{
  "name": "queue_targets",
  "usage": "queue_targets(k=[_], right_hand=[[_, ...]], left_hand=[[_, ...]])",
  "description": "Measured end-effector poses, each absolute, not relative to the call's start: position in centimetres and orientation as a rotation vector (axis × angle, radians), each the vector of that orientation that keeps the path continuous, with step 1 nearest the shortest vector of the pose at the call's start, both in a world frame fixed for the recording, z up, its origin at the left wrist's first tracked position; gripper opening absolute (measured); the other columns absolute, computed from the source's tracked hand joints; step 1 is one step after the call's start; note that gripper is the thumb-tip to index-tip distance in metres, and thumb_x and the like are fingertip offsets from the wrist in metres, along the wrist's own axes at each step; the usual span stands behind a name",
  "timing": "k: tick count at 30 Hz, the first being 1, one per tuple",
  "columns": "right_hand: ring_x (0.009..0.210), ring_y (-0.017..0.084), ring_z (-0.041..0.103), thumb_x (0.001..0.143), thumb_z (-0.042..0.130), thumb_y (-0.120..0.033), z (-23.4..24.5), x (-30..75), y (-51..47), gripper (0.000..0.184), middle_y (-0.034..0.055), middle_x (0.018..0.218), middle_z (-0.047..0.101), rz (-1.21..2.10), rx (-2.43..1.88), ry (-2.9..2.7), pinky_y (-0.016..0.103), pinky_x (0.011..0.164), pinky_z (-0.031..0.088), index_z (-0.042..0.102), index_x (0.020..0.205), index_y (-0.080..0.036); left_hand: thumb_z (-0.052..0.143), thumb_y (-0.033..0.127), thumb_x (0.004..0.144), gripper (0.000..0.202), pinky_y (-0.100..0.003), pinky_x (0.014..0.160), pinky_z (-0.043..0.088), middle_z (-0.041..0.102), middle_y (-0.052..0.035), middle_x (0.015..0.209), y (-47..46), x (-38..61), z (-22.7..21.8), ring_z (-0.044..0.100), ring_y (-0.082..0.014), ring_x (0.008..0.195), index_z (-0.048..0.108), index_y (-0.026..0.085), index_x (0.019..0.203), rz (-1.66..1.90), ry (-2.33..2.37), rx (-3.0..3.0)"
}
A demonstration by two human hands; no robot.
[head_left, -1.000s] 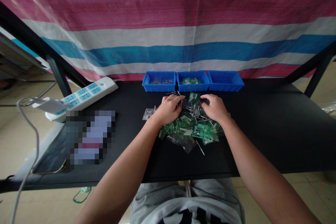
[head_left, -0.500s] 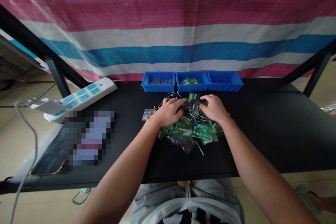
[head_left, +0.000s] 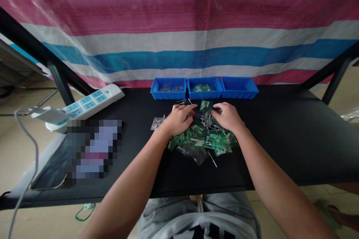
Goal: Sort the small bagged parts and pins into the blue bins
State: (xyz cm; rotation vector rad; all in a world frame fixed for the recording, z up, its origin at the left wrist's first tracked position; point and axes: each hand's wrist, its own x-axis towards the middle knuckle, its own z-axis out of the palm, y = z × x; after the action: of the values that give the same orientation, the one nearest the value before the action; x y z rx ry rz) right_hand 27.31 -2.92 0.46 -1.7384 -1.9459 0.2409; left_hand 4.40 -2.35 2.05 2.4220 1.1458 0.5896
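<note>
On the black table lies a pile of small green plastic packets [head_left: 220,141], mixed with clear packets [head_left: 196,155] and loose thin metal pins [head_left: 213,160] that look like blind rivets. My left hand [head_left: 179,118] rests over the pile's left side, its index finger stretched out and the thumb apart. Across from it, my right hand [head_left: 226,115] curves over the right side with a gap between thumb and forefinger. Between the two hands, at the pile's far edge, sits one green packet [head_left: 206,105]. Parts of the pile are hidden under both hands.
Three blue bins stand in a row behind the pile. The left bin [head_left: 168,95] holds clear packets, the middle bin [head_left: 204,94] green ones; no contents show in the right bin [head_left: 239,94]. A white power strip [head_left: 84,108] and a blurred-out object [head_left: 98,149] lie left.
The fingers of my left hand have shifted slightly left, away from the green packet at the far edge. My right hand stays nearly in place. The view has tilted a little.
</note>
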Motion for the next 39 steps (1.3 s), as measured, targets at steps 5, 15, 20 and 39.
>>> queue_targets(k=[5,15,20,39], right_hand=[[0.087,0.025,0.068,0.083,0.056,-0.019,0.6,27.5,-2.9,0.021,0.0117,0.092,0.073,0.234,-1.738,-1.953,0.035,0.086,0.05,0.075,0.091,-0.014],[0.073,0.02,0.068,0.078,0.062,-0.026,0.9,27.8,-3.0,0.013,0.0033,0.077,0.074,0.366,-1.595,-1.743,0.031,0.075,0.051,0.073,0.073,-0.021],[0.077,0.02,0.067,0.076,0.067,-0.034,1.5,27.6,-3.2,0.017,0.0068,0.086,0.073,0.435,-1.381,-1.6,0.03,0.065,0.049,0.074,0.071,-0.019],[0.052,0.018,0.064,0.06,0.082,-0.053,1.8,25.2,-3.8,0.042,0.0045,0.062,0.071,1.062,-1.17,-1.11,0.025,0.041,0.043,0.062,0.072,-0.018]], left_hand=[[0.041,0.018,0.086,0.045,-0.046,0.102,0.038,0.072,-0.0078,0.106,-2.2,4.4,1.9,0.063,-0.0241,0.109,0.054,0.016,0.13,0.688,1.209,2.441],[0.045,0.016,0.083,0.046,-0.045,0.102,0.04,0.072,-0.0074,0.107,-2.0,4.4,1.9,0.063,-0.0243,0.107,0.057,0.018,0.128,0.705,1.257,2.465],[0.045,0.016,0.083,0.045,-0.045,0.101,0.04,0.072,-0.0077,0.106,-2.1,4.4,2.1,0.064,-0.025,0.107,0.057,0.018,0.127,0.701,1.255,2.456],[0.061,0.037,0.085,0.039,-0.034,0.086,0.048,0.071,-0.0085,0.107,-3.6,5.6,2.7,0.066,-0.0207,0.096,0.049,0.017,0.116,1.016,0.934,2.121]])
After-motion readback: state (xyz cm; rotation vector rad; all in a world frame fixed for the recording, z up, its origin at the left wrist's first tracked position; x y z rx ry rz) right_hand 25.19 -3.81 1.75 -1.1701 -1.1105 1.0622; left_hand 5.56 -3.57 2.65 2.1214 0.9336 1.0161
